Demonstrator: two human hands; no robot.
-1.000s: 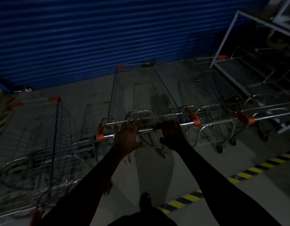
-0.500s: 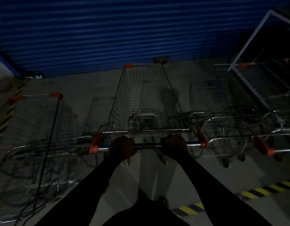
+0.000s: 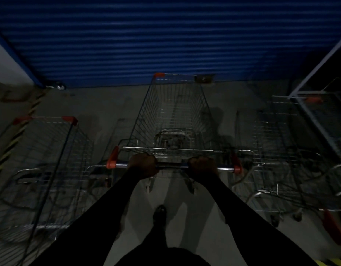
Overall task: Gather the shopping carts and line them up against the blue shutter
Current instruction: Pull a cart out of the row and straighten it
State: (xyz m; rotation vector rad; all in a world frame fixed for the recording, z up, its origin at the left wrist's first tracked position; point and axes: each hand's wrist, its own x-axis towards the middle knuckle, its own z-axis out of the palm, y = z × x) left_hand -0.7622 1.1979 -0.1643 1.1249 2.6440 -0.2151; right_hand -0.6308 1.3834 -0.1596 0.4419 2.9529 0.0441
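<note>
Light: the scene was dim and fine detail in the shadows was lost.
Left hand (image 3: pixel 143 166): fingers were curled over the handle bar (image 3: pixel 171 166) of the middle cart (image 3: pixel 173 120), gripping left of centre with knuckles up.
Right hand (image 3: pixel 203 167): same grip, with fingers wrapped round the bar right of centre. Both arms were in dark sleeves and stretched forward.
Handle bar: ran left to right at the cart's near end. An orange end cap (image 3: pixel 112 160) sat outboard of each hand, and a short bare stretch showed between the hands.
Middle cart: wire basket with a folded wire flap at its near end. It pointed straight at the blue shutter (image 3: pixel 165 39), with its far rim and orange corner cap (image 3: pixel 159 74) at the shutter's base. Touching or just short, could not tell.
Left cart (image 3: pixel 50 160): stood left of the middle cart and apart from it, far end well short of the shutter.
Right cart (image 3: pixel 277 150): stood just beside the middle cart on the right, far end also short of the shutter. It was blurred.
Metal frame (image 3: pixel 294 96): pale tubing at far right, by the right cart's far end.
Floor (image 3: pixel 100 104): grey concrete, with a yellow-black hazard stripe (image 3: pixel 18 133) along the left edge.
Shoe (image 3: pixel 159 213): one dark shoe was on the floor, near side of the middle cart, between the arms.
</note>
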